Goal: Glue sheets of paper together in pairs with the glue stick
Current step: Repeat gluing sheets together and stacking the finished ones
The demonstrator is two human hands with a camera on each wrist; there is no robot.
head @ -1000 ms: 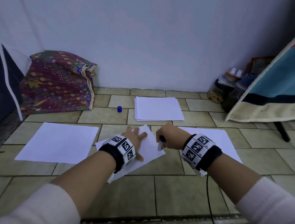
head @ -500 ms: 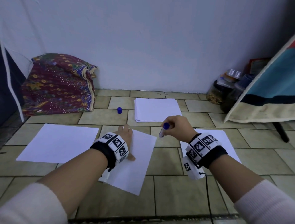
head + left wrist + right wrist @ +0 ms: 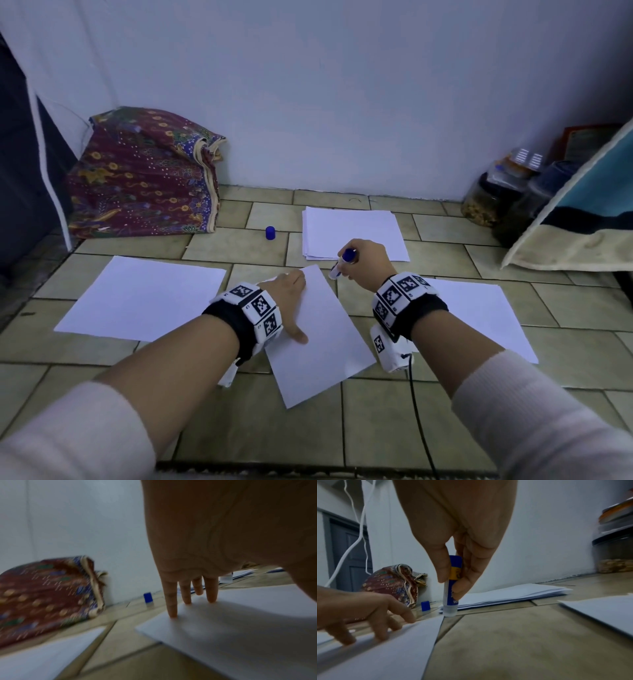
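Observation:
A white sheet (image 3: 322, 335) (image 3: 240, 635) (image 3: 385, 655) lies slanted on the tiled floor in front of me. My left hand (image 3: 286, 291) (image 3: 190, 596) (image 3: 373, 616) presses on its far left part with straight fingers. My right hand (image 3: 363, 263) (image 3: 452, 582) pinches the blue glue stick (image 3: 342, 263) (image 3: 452, 588), uncapped end down, just beyond the sheet's far corner. A stack of white paper (image 3: 352, 233) (image 3: 510, 595) lies behind it. The blue cap (image 3: 270, 232) (image 3: 148, 599) (image 3: 425, 605) stands on the floor to the left of the stack.
Single white sheets lie at the left (image 3: 144, 298) and at the right (image 3: 479, 315). A patterned cloth bundle (image 3: 144, 178) leans on the wall at the back left. Jars (image 3: 493, 195) and a striped cushion (image 3: 582, 219) stand at the right. A black cable (image 3: 416, 411) hangs from my right wrist.
My left hand has turned the sheet from lying crosswise to pointing away from me. My right hand lifted the glue stick off the sheet and moved it away and to the right.

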